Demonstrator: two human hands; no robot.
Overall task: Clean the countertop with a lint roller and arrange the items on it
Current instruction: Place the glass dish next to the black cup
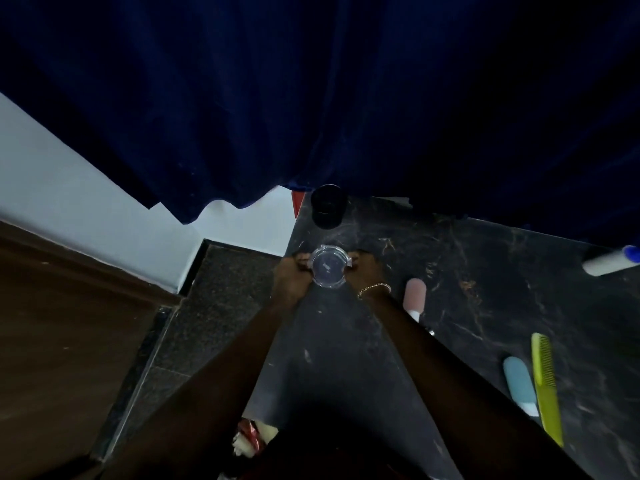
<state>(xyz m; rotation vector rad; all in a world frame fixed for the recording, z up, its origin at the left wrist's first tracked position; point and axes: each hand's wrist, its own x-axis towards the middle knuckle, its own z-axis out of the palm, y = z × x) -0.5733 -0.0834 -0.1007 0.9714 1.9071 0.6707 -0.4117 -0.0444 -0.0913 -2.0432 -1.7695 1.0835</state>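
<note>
- Head view: both bare forearms run up from the bottom edge and meet at a small clear round plastic container (328, 269), which sits near the left edge of the dark marbled stone countertop (485, 306).
- Left hand (291, 277) grips the container's left side and right hand (367, 271), with a gold chain bracelet (374, 289) at the wrist, grips its right side; fingers of both are curled onto its rim, so it is pinched between them.
- Neither hand is nearer; the container lies straight ahead, between them.
- Just beyond the container stands a black cylindrical pot (328, 206), under the hem of a dark blue curtain (311, 98); it looks like the nearest obstacle to a forward push.
- Right of the container, apart from it, lie a pink oblong brush head (414, 294), a blue oblong brush head (519, 384), and a yellow-green plastic comb (547, 389) lying lengthwise toward the camera.
- Far right of the container, a white lint roller with a blue end (611, 260) lies on the countertop, untouched.
</note>
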